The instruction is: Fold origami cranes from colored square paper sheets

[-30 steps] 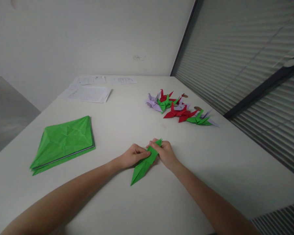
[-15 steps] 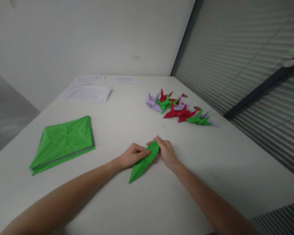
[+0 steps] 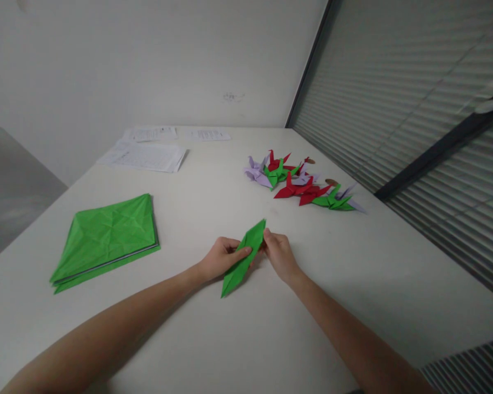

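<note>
A long, pointed piece of folded green paper (image 3: 240, 268) slants between my hands, just above the table. My left hand (image 3: 222, 259) pinches it at the middle, thumb on top and fingers underneath. At the upper right edge of the paper is my right hand (image 3: 280, 253), its thumb and fingers closed against that edge. The fingertips of my right hand are partly hidden behind the paper. The paper's upper tip points away from me and its lower tip toward me.
A stack of creased green paper (image 3: 110, 230) lies on the white table (image 3: 181, 339) at the left. Several red, green and lilac paper cranes (image 3: 298, 187) sit at the back right, beside the window blinds (image 3: 378, 104). Printed sheets (image 3: 148, 157) lie at the back left.
The far end of the folded paper, bent over and covered by my right fingers before, now stands out as a straight tip. My right hand has shifted slightly down to its edge.
</note>
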Motion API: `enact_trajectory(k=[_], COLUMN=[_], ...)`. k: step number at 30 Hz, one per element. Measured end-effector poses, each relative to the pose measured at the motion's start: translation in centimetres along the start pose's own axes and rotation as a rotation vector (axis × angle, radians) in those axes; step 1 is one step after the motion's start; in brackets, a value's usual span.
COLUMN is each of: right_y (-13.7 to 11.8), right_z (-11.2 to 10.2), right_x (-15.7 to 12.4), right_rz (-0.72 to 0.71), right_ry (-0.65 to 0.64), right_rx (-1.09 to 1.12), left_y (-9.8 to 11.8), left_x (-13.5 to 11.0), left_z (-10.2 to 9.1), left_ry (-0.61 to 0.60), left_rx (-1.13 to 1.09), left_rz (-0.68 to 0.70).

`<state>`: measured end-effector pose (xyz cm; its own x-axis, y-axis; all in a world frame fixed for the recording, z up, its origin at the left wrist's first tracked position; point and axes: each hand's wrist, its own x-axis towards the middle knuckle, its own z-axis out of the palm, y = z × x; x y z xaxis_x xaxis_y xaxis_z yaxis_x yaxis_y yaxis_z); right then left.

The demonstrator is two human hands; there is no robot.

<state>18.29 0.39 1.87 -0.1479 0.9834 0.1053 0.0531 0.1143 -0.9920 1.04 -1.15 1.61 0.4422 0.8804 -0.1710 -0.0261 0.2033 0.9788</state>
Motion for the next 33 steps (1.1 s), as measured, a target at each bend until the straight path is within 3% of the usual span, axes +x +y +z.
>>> enact_trajectory(k=[4,10,15,22,29,33], right_y=[-0.5,-0.5,-0.6,-1.1,-1.2,-1.2], right_z=[0.1,0.3,0.6,0.4,0.5,0.5], right_x=[-0.1,-0.2,-0.5,-0.5,-0.6,-0.6], right_rz=[-0.019,-0.041,-0.016,-0.09,-0.064,-0.076], right_ry=[-0.058,-0.054,-0.089,-0.041,-0.09,-0.04], right_rx=[-0.052,-0.042,0.037,-0.083,-0.066,-0.119], left_y=[0.1,0.5,0.7,0.9,1.1,0.7], left_x=[0.2,0.2,-0.1,-0.2,-0.5,-0.4], left_z=[0.0,-0.2,-0.3,-0.1,-0.3,-0.5], left_ry=[0.102,-0.017,-0.029,-0.064,-0.125,-0.169], left_rx=[-0.082,-0.067,-0.048,-0.031,-0.001,0.03], left_rz=[0.025,-0.005,-0.031,-0.028,-0.021,-0.013])
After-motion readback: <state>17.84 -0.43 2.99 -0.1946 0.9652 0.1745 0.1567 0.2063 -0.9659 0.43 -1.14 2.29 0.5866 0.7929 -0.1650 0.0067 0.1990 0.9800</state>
